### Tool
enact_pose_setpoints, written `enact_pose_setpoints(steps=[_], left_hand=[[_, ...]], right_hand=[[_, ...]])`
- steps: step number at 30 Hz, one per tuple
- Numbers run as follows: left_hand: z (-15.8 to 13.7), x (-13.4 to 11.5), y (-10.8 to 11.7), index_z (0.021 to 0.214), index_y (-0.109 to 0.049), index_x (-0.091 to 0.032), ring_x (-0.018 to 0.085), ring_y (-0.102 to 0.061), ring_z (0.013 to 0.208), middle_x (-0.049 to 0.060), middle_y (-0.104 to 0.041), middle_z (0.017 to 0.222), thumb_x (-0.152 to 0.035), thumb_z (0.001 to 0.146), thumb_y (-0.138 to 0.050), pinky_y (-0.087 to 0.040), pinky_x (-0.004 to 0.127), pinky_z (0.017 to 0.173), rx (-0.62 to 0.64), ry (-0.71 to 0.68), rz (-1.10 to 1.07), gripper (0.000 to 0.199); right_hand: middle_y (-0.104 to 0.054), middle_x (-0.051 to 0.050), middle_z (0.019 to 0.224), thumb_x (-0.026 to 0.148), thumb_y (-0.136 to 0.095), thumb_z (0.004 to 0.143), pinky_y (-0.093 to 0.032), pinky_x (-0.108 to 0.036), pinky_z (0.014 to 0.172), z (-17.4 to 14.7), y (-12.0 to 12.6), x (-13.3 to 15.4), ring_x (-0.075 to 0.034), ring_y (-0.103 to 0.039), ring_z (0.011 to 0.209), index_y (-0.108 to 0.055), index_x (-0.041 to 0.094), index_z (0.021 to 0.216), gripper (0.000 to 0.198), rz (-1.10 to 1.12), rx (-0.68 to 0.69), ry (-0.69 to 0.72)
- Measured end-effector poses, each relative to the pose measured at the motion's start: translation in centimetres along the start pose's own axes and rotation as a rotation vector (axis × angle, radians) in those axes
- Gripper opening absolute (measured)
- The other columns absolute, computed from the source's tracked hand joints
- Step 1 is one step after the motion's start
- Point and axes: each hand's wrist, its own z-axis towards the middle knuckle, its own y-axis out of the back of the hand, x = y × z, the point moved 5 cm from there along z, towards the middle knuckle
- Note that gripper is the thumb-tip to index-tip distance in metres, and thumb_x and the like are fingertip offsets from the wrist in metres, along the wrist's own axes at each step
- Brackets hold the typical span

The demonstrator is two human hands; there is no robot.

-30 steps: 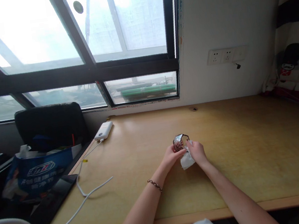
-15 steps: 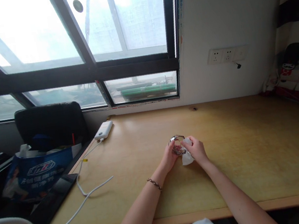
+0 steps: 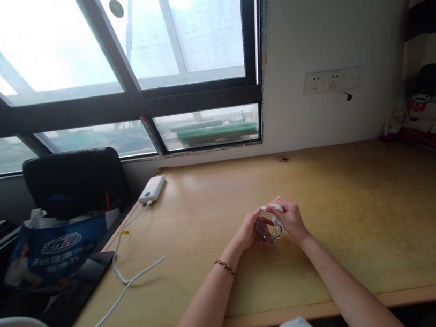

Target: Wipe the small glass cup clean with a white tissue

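Over the middle of the wooden desk (image 3: 203,290), I hold a small, round, clear vessel with faceted sides (image 3: 268,227), which looks like glass. My left hand (image 3: 248,230) grips its left side, fingers curled around it. In my right hand (image 3: 292,219) is a crumpled white tissue (image 3: 276,207), pressed against the vessel's upper right rim. Most of the tissue is covered by my right fingers. The round opening is tilted toward me. Whether the vessel touches the desk, I cannot tell.
A white power bank (image 3: 152,189) lies at the desk's left edge, its white cable (image 3: 137,278) trailing toward me. Left of the desk are a black chair (image 3: 76,175) and a blue bag (image 3: 58,251). Wall sockets (image 3: 331,81) sit at the back right; a patterned curtain (image 3: 430,101) hangs at far right.
The glass vessel has turned so its opening faces me more, and it sits slightly lower. My right hand's tissue has moved up from the vessel's right side to its upper rim, bunched tighter.
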Motion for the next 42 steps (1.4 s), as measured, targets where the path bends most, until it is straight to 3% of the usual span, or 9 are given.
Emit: enact_pose_setpoints(steps=[8,13,15,18,21,28,35,42], left_hand=[[0.2,-1.2,0.6,0.078,-0.062,-0.009,0.016,-0.054,0.041,0.006,-0.059,0.051,-0.061,0.071,-0.032,-0.035,0.023,0.039,-0.113,-0.101,-0.196,0.061],[0.1,-1.6,0.6,0.087,-0.059,-0.008,0.023,-0.061,0.061,0.011,-0.064,0.068,-0.056,0.073,-0.036,-0.044,0.031,0.055,-0.057,-0.141,-0.359,0.055],[-0.1,-1.9,0.7,0.092,-0.057,-0.008,0.025,-0.061,0.075,0.013,-0.064,0.080,-0.052,0.075,-0.039,-0.045,0.036,0.068,-0.034,-0.198,-0.438,0.051],[-0.2,-2.5,1.1,0.096,-0.055,-0.008,0.024,-0.057,0.090,0.014,-0.062,0.093,-0.045,0.076,-0.043,-0.038,0.040,0.085,-0.038,-0.301,-0.528,0.043],[-0.1,-2.7,1.7,0.094,-0.055,-0.009,0.024,-0.053,0.096,0.014,-0.060,0.097,-0.041,0.076,-0.045,-0.035,0.041,0.090,-0.072,-0.361,-0.562,0.038],[0.1,-2.7,2.5,0.094,-0.053,-0.014,0.020,-0.054,0.093,0.009,-0.059,0.098,-0.032,0.074,-0.052,-0.039,0.037,0.087,-0.177,-0.417,-0.613,0.027],[0.5,-2.5,3.1,0.100,-0.048,-0.019,0.017,-0.053,0.094,0.007,-0.056,0.101,-0.028,0.073,-0.055,-0.040,0.034,0.084,-0.222,-0.504,-0.649,0.029],[0.6,-2.1,2.8,0.099,-0.048,-0.016,0.020,-0.053,0.095,0.010,-0.055,0.101,-0.039,0.072,-0.054,-0.043,0.034,0.082,-0.200,-0.442,-0.658,0.036]], right_hand=[[-0.063,-0.008,0.088,0.047,-0.043,0.074,-0.044,-0.028,0.069,0.4,-1.6,-1.3,-0.019,-0.057,0.080,-0.061,0.012,0.093,0.043,0.285,0.090,-0.156],[-0.065,-0.006,0.076,0.053,-0.044,0.071,-0.045,-0.025,0.051,0.3,-1.7,-2.7,-0.016,-0.058,0.060,-0.059,0.011,0.099,0.053,0.354,0.034,-0.290],[-0.065,-0.006,0.078,0.053,-0.042,0.072,-0.046,-0.024,0.051,0.3,-1.6,-2.9,-0.016,-0.059,0.062,-0.058,0.011,0.101,0.053,0.374,-0.002,-0.292],[-0.064,-0.008,0.089,0.050,-0.040,0.075,-0.047,-0.026,0.063,0.2,-1.7,-2.5,-0.018,-0.059,0.077,-0.054,0.013,0.108,0.051,0.333,-0.003,-0.230],[-0.062,-0.008,0.097,0.047,-0.036,0.078,-0.044,-0.029,0.075,0.0,-1.7,-1.5,-0.019,-0.056,0.089,-0.053,0.014,0.109,0.048,0.211,0.014,-0.135],[-0.059,-0.007,0.104,0.037,-0.035,0.082,-0.034,-0.036,0.091,-0.7,-1.8,1.3,-0.020,-0.048,0.105,-0.054,0.020,0.108,0.037,0.040,0.036,0.107],[-0.048,-0.003,0.120,0.028,-0.034,0.083,-0.032,-0.037,0.096,-1.2,-2.6,1.4,-0.019,-0.042,0.112,-0.049,0.022,0.113,0.034,0.009,0.148,0.204],[-0.043,-0.002,0.124,0.025,-0.033,0.084,-0.030,-0.038,0.097,-1.0,-2.3,0.9,-0.018,-0.038,0.115,-0.045,0.024,0.117,0.036,-0.021,0.067,0.219]])
